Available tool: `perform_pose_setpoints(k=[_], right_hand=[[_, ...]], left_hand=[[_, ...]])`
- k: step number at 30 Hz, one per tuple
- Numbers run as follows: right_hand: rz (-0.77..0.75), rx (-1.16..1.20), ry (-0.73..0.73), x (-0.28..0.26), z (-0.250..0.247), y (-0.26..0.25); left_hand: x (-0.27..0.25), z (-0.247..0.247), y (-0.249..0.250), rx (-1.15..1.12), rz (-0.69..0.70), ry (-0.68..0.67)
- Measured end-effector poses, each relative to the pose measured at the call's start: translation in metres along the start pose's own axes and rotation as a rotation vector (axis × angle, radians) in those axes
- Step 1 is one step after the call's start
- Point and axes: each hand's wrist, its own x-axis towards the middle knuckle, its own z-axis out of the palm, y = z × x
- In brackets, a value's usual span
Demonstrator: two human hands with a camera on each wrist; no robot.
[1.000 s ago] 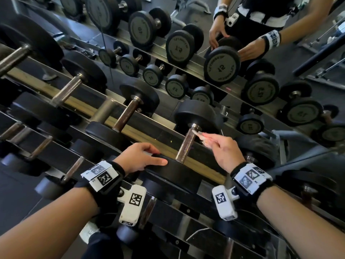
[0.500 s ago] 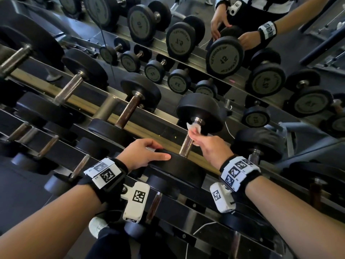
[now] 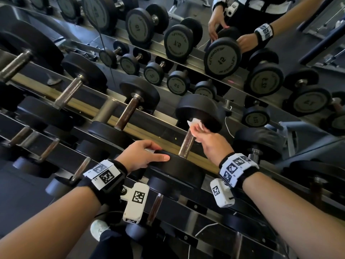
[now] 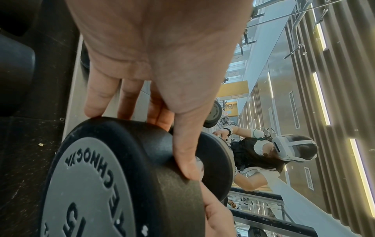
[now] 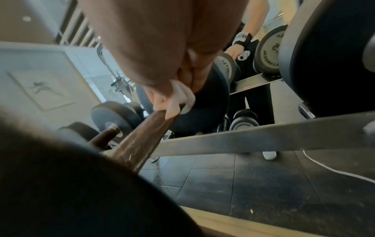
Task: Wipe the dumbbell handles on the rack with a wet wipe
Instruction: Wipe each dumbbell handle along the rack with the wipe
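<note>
A black dumbbell lies across the top tier of the rack (image 3: pixel 164 140), its brown knurled handle (image 3: pixel 187 144) running up and away from me. My right hand (image 3: pixel 211 142) pinches a white wet wipe (image 3: pixel 196 126) against the handle's far end, just below the far weight head (image 3: pixel 199 111). The right wrist view shows the wipe (image 5: pixel 182 94) pressed onto the handle (image 5: pixel 142 136). My left hand (image 3: pixel 141 156) grips the rim of the near weight head (image 3: pixel 179 165); in the left wrist view its fingers (image 4: pixel 97 99) and thumb curl round that head (image 4: pixel 113 176).
More dumbbells (image 3: pixel 130 111) line the rack to the left, and lower tiers (image 3: pixel 78 171) hold smaller ones. A mirror behind repeats the weights (image 3: pixel 222 58) and my hands. A white cable (image 3: pixel 228 128) hangs by the rack. My shoe (image 3: pixel 99 228) is on the floor below.
My right hand has slid the wipe up the handle from its upper middle to the far end by the weight head. The left hand stays on the near head.
</note>
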Motion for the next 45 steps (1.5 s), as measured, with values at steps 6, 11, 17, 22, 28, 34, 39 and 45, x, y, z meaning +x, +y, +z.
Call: perform_pose_setpoints(k=[6,11,17,22,28,34,39,45], right_hand=[[-0.184,0.037,-0.157,-0.023,0.003,0.0],[-0.142,0.173,-0.162,-0.021,-0.009,0.008],[-0.049,0.416,0.025,-0.014,0.012,-0.002],[-0.219,0.231,-0.016,-0.034,0.011,-0.003],[-0.03,0.448,-0.028,-0.026,-0.032,-0.004],[0.087,0.468,-0.011,0.004,-0.037,-0.012],[0.031,0.37,0.139,0.015,-0.024,-0.021],[-0.122,0.231,0.159,0.016,-0.019,-0.026]], left_hand=[[0.004,0.0,0.0,-0.011,0.008,0.002],[0.006,0.0,-0.002,-0.009,0.011,0.007],[0.006,0.0,-0.003,0.008,0.02,0.009],[0.006,0.001,-0.003,0.017,0.022,0.006],[0.006,0.001,-0.004,0.005,0.024,0.006],[0.005,0.001,-0.004,-0.017,0.013,0.031],[0.002,0.002,-0.003,-0.011,0.0,0.039],[-0.002,0.003,0.001,0.002,-0.012,0.043]])
